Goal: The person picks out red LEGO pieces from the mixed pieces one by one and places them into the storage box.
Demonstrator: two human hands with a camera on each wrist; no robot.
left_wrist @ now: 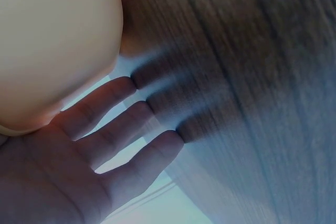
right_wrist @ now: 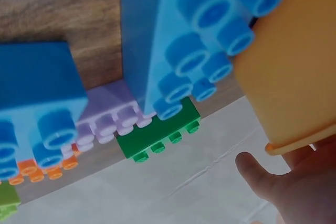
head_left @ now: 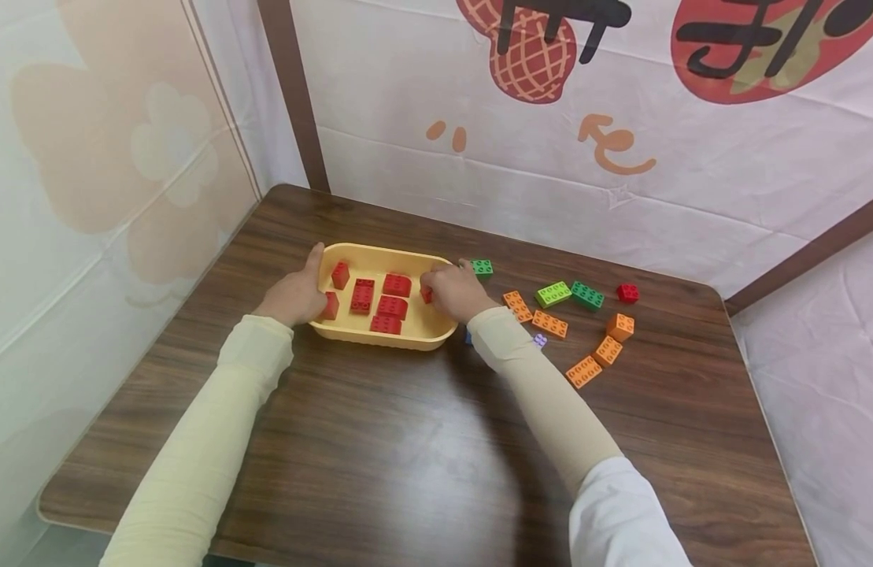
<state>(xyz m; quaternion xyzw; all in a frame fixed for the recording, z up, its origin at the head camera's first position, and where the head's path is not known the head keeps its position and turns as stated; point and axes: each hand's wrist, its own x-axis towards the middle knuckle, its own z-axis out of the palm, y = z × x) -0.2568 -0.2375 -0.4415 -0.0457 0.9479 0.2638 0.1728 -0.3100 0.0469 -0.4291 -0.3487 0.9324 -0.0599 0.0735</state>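
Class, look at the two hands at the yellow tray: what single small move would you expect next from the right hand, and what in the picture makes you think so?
Probably the right hand lets go of the red brick it pinches over the yellow tray, inside the right rim. The tray already holds only red bricks, and the left hand steadies its left end. One more red brick lies on the table.

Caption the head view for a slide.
Left hand steadies a yellow tray of red bricks while right hand holds a red brick at its rim.
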